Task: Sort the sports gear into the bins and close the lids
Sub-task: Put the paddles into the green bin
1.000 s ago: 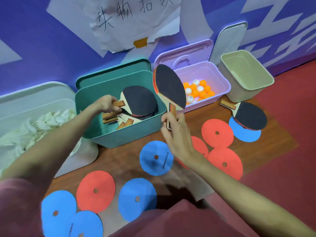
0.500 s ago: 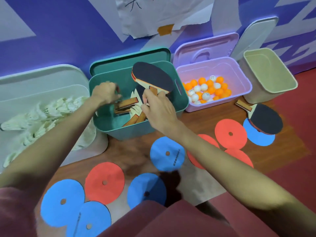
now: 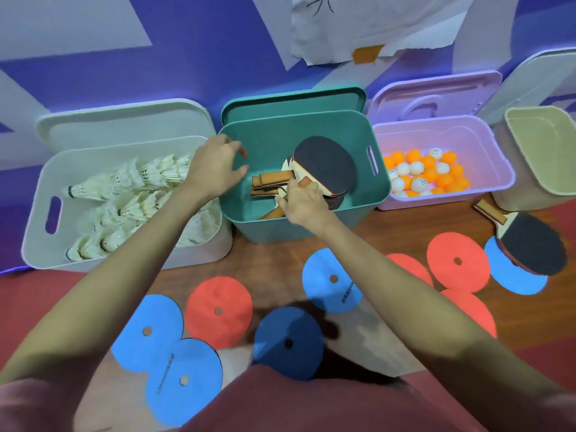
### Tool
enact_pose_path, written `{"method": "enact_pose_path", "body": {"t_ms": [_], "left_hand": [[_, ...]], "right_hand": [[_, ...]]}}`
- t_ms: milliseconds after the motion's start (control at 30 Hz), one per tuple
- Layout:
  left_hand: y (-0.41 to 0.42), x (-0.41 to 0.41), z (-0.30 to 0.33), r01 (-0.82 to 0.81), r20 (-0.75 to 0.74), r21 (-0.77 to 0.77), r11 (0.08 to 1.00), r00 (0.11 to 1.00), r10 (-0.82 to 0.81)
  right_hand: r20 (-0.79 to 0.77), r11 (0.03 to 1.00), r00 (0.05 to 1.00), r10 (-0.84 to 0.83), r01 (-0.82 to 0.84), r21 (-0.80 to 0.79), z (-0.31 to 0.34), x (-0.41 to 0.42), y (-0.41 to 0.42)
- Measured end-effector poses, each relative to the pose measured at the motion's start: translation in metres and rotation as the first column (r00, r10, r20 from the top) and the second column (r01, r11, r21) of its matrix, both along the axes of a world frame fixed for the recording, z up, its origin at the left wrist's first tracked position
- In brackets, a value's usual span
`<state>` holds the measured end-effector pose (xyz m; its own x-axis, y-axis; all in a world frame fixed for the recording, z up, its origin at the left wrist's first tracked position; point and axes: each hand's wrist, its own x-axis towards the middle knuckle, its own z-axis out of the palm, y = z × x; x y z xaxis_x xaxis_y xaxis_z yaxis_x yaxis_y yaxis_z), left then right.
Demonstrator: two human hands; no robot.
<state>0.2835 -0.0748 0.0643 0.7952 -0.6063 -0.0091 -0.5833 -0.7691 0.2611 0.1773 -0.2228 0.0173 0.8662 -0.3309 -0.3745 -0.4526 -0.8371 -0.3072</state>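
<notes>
Right hand (image 3: 304, 202) is inside the teal bin (image 3: 304, 219), fingers curled round the handle of a black-faced paddle (image 3: 324, 168) that lies on top of other paddles stacked in there; their wood handles (image 3: 269, 182) point left. Left hand (image 3: 215, 168) hovers over the teal bin's left rim, fingers loosely bent, gripping nothing. Teal lid (image 3: 293, 102) stands propped behind its bin. White bin (image 3: 43, 226) on the left holds shuttlecocks (image 3: 131, 194), lid leaning behind it. Lilac bin (image 3: 486, 157) right of the teal one holds orange and white balls (image 3: 424, 176), lid upright at the back. Beige bin (image 3: 539, 157) at far right is open; can't tell what's in it. One more paddle (image 3: 530, 247) lies on the floor in front of the beige bin, overlapping a blue disc (image 3: 514, 279). Other red and blue flat discs are scattered on the floor nearer the person, e.g. a red disc (image 3: 458, 260) and another blue disc (image 3: 332, 280).
</notes>
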Motion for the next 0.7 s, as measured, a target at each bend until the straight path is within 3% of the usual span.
{"method": "enact_pose_path", "body": {"t_ms": [100, 200, 300, 400, 533, 700], "left_hand": [[0.003, -0.006, 0.003, -0.009, 0.014, -0.006, 1.0, 1.0, 0.009], [0.004, -0.014, 0.003, -0.023, 0.015, -0.032, 0.999, 1.0, 0.023], [-0.003, -0.03, -0.001, -0.014, 0.015, -0.13, 0.991, 1.0, 0.016], [-0.017, -0.056, -0.004, 0.041, 0.062, -0.268, 0.963, 0.998, -0.025], [-0.049, -0.102, -0.004, 0.154, 0.131, -0.437, 0.886, 0.986, -0.107], [-0.099, -0.153, -0.012, 0.362, 0.152, -0.397, 0.843, 0.932, -0.329]], "right_hand": [[0.02, 0.999, 1.0, -0.001, 0.002, -0.035, 0.004, -0.004, -0.002], [0.24, 0.999, 0.971, 0.01, -0.001, -0.037, 0.014, -0.016, -0.014], [0.579, 0.999, 0.813, -0.053, 0.05, 0.021, 0.018, -0.039, -0.035], [0.763, 0.985, 0.625, -0.163, 0.146, 0.09, 0.02, -0.073, -0.063], [0.787, 0.948, 0.55, -0.279, 0.29, 0.133, 0.002, -0.125, -0.11], [0.62, 0.891, 0.687, -0.38, 0.451, 0.046, -0.043, -0.193, -0.173]]}}
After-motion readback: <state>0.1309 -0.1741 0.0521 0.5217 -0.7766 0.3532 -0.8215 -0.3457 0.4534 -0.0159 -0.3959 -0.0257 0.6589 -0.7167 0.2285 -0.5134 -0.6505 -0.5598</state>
